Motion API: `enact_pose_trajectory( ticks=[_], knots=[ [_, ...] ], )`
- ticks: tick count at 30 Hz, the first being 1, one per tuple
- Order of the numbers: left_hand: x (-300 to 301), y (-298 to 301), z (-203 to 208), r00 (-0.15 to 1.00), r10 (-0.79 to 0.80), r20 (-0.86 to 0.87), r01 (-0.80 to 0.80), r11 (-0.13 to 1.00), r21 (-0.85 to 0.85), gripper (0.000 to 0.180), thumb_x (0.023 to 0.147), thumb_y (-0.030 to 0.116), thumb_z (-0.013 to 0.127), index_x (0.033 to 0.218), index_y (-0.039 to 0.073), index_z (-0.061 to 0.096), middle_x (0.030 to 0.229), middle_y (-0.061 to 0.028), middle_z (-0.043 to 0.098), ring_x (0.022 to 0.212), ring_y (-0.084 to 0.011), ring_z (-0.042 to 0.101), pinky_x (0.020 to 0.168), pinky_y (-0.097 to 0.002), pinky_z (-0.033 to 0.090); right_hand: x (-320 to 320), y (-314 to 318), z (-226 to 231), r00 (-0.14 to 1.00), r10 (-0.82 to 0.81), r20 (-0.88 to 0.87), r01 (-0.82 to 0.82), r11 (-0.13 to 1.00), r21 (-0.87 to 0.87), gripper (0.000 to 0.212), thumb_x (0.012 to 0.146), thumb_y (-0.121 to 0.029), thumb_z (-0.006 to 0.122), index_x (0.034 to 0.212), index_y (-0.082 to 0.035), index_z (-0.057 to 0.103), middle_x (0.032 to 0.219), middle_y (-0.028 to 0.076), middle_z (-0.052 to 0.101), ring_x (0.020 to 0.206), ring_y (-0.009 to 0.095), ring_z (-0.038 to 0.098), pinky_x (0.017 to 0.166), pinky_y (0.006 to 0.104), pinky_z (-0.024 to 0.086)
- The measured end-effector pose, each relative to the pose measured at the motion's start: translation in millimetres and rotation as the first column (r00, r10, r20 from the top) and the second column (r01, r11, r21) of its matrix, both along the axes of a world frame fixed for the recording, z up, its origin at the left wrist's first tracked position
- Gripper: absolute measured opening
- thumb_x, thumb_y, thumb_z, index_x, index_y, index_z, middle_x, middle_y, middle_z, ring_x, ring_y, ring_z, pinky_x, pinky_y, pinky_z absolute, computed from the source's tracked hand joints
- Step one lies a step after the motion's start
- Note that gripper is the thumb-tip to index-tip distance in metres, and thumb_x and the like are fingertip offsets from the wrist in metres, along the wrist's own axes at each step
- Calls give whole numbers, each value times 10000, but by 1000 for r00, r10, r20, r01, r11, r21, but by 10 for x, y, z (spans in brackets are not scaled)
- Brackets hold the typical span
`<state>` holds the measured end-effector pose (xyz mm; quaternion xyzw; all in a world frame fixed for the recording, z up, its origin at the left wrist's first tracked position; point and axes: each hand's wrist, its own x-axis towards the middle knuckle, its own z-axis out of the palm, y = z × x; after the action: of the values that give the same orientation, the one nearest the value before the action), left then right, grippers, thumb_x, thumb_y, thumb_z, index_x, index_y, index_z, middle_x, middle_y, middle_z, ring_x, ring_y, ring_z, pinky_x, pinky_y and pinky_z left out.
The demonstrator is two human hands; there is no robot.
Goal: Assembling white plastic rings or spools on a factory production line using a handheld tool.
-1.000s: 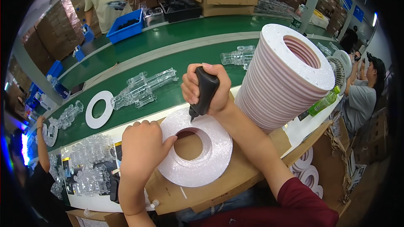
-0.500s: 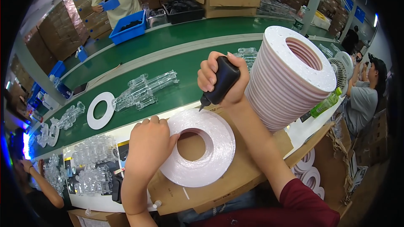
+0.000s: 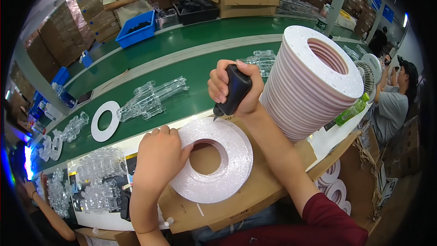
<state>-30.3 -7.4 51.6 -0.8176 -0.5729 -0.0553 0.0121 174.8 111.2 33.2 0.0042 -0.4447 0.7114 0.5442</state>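
Observation:
A black squeeze bottle [image 3: 237, 89] is wrapped in my right hand [image 3: 248, 86], tipped so its narrow nozzle points down at the far edge of a white ring [image 3: 230, 180]. The ring has a glossy, speckled face and a wide centre hole, and lies on brown cardboard. My left hand [image 3: 160, 155] rests on the ring's left side, thumb at the inner rim; its fingers curl over the outer edge and their tips are hidden. To the right of my right hand rises a tall stack of similar white rings [image 3: 309, 91], leaning slightly.
A green conveyor belt [image 3: 191, 105] runs beyond the table, carrying clear plastic parts [image 3: 150, 100] and a flat white ring [image 3: 96, 132]. More clear parts [image 3: 101, 196] sit at left. A green bottle [image 3: 348, 113] stands behind the stack. Other people work across and at both sides.
The squeeze bottle in my right hand has shifted slightly left, its nozzle staying near the ring's far edge. My left hand holds its place. The person across has turned.

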Motion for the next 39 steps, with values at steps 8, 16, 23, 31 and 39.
enact_pose_trajectory(
  ticks=[8,16,23,31,39],
  knots=[
    [31,-51,62,1000,17,-23,-15,999,48,447,814,371,729,748,-64,654,756,-221,639,729,-375,648,708,-438,524,-5,44,-64,1000,5,24,-5,1000,11,404,915,-419,388,720,-69,439,572,43,447,489,152,440,504,287,391],
    [32,-99,88,998,48,-52,-45,998,53,496,799,405,734,636,-58,658,652,-224,621,636,-371,638,634,-438,517,-20,61,-91,1000,27,-8,-27,999,21,394,910,-411,390,722,-68,437,572,45,448,485,154,438,502,288,393],
    [45,-120,97,994,91,-58,-90,996,13,474,777,392,748,622,-47,661,611,-218,613,609,-369,637,617,-437,519,-48,40,-88,1000,31,5,-31,999,19,399,917,-414,385,730,-67,444,581,49,454,494,160,446,507,294,400],
    [23,-26,38,998,21,-52,-20,999,32,389,794,331,743,744,-47,664,766,-197,647,758,-350,652,749,-426,507,-34,2,-13,998,6,-65,-6,1000,3,424,940,-426,370,749,-58,460,598,60,470,519,169,467,514,301,407],
    [-17,41,-11,1000,-22,-20,24,997,77,364,819,327,721,818,-29,649,819,-174,639,839,-340,629,817,-425,467,-29,4,-10,999,-46,-11,46,998,-34,398,918,-403,388,728,-58,452,562,55,451,474,162,439,488,289,399]
  ],
)
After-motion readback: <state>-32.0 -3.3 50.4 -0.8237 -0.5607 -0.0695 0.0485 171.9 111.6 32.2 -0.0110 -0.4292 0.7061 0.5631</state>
